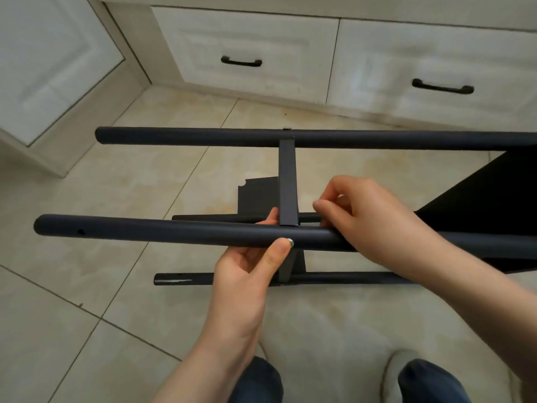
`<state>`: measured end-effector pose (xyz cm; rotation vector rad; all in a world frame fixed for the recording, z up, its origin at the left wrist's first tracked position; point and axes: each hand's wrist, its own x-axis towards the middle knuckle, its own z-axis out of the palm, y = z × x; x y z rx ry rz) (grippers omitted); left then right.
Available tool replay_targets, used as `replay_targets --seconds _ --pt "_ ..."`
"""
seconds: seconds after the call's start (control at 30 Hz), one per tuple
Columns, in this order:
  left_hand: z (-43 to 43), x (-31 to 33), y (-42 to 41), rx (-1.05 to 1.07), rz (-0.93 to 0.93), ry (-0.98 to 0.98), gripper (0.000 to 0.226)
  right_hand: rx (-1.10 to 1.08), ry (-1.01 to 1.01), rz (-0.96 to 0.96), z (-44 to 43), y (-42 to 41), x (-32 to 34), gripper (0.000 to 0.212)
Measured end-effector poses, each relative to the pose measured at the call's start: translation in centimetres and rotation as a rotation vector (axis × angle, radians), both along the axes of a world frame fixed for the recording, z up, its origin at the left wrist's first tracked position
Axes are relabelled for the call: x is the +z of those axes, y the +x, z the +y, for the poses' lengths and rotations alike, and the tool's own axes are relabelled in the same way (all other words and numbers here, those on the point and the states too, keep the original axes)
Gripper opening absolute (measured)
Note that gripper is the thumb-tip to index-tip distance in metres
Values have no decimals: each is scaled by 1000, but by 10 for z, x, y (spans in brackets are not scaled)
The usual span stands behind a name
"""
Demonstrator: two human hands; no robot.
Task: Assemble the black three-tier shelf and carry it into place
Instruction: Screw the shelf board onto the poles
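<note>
The black shelf (479, 199) lies on its side on the tile floor (87, 199); its long round poles stick out to the left; the near pole (174, 231) and the far pole (203, 136) run side by side with a wide gap between them; a flat cross bar (287, 184) joins them. The left hand (250, 269) comes up from under the near pole; its thumb presses a small silver screw (290, 242) on the pole's front edge, and its fingers curl round the back. The right hand (363, 216) rests over the pole just right of the bar; its fingers are bent close, pinching at the bar's edge. The floor to the left is bare; white drawers (261, 53) stand behind.
</note>
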<state>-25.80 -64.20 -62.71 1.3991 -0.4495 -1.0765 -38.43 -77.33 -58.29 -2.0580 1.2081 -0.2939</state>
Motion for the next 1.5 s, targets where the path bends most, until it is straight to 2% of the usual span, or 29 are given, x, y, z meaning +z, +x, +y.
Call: replay_targets --seconds 0.07,0.17,0.27,0.33,0.43,0.53,0.63,0.7,0.73,0.83,0.9,1.2,1.5 --pt "3 5 0 8 -45 54 63 10 10 40 0 -2 2 25" --pt "5 17 4 -22 -164 159 54 3 77 4 -2 -3 4 21" --pt "5 32 8 -110 -305 336 55 5 105 0 -4 -3 5 19" --pt "4 44 11 -155 -484 443 59 1 101 3 -5 -4 3 20" --pt "1 64 15 -208 -922 567 57 16 120 -16 -7 -7 0 19" --pt "-6 76 26 -243 -1291 484 67 31 150 -88 -9 -10 -1 8" --pt "-17 84 42 -414 -1564 219 51 62 144 -67 -12 -13 -2 10" --pt "-31 89 53 -609 -1548 123 41 106 149 -26 -15 -14 -1 9" --pt "-39 91 59 -720 -1532 90 46 126 185 -19 -18 -15 0 9" --pt "-61 93 73 -1045 -1572 12 78 91 557 -159 -30 -19 5 11" --pt "-70 90 79 -1140 -1544 1 85 55 771 -249 -37 -22 8 10" --pt "-69 71 87 -1079 -1416 -117 65 153 1047 -247 -52 -25 7 16" --pt "-64 68 83 -1044 -1341 -142 65 240 942 -146 -59 -7 -3 13"
